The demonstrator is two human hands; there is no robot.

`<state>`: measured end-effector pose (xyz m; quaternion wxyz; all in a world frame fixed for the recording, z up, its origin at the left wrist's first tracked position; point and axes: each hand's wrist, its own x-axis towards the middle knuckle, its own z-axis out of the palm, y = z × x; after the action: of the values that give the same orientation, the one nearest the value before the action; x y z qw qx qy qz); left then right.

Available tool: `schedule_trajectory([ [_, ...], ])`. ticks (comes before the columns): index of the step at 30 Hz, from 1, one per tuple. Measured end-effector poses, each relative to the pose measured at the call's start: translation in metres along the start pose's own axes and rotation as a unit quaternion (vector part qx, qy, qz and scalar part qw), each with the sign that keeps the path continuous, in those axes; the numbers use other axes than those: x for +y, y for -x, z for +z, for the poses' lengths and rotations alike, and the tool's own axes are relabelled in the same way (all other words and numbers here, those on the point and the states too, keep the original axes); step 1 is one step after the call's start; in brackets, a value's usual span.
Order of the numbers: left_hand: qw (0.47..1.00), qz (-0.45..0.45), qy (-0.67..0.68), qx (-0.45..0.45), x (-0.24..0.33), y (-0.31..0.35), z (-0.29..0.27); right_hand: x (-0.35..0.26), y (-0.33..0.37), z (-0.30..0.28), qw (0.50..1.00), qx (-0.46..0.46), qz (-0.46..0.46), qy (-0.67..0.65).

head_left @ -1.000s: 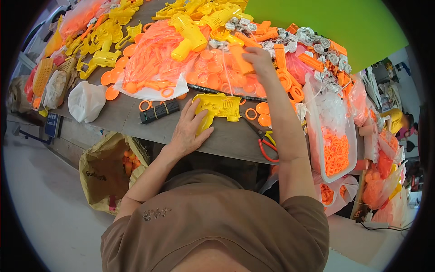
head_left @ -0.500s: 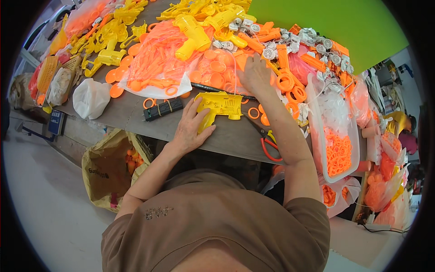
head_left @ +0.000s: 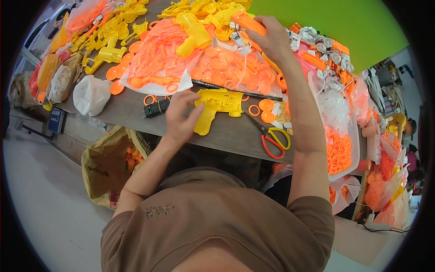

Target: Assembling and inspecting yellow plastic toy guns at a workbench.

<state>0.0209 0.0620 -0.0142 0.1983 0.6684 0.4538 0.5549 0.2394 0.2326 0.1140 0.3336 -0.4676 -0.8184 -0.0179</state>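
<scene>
A yellow toy gun shell half (head_left: 219,103) lies hollow side up on the table edge in front of me. Just left of its grip hovers my left hand (head_left: 180,119), slightly blurred, fingers apart and holding nothing. My right hand (head_left: 271,40) is stretched to the far side of the table, its fingers closed on an orange plastic part (head_left: 248,22). Against that part hangs a small white mechanism (head_left: 236,38) with a pale wire. Beneath the right hand are clear bags of round orange pieces (head_left: 219,63).
Scissors (head_left: 274,139) with red and yellow handles lie right of the shell. A thin black rod (head_left: 235,89) crosses behind it; a dark block (head_left: 154,109) sits left. Yellow shells (head_left: 192,34) pile up at the back. A clear bin (head_left: 339,152) of orange rings stands right.
My right hand has moved farther away and up, lifting the orange part with its white mechanism from the pile. My left hand has let go of the yellow shell and drawn left.
</scene>
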Motion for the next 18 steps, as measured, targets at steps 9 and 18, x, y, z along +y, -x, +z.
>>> schedule_trajectory([
  [9,0.713,-0.340,0.608,-0.078,-0.002,-0.060,-0.029,-0.077,0.047,-0.068,0.967,-0.067,-0.090,-0.227],
  [18,0.561,-0.292,0.765,-0.124,0.019,-0.044,-0.065,-0.103,0.096,-0.080,0.933,-0.137,-0.211,-0.258],
])
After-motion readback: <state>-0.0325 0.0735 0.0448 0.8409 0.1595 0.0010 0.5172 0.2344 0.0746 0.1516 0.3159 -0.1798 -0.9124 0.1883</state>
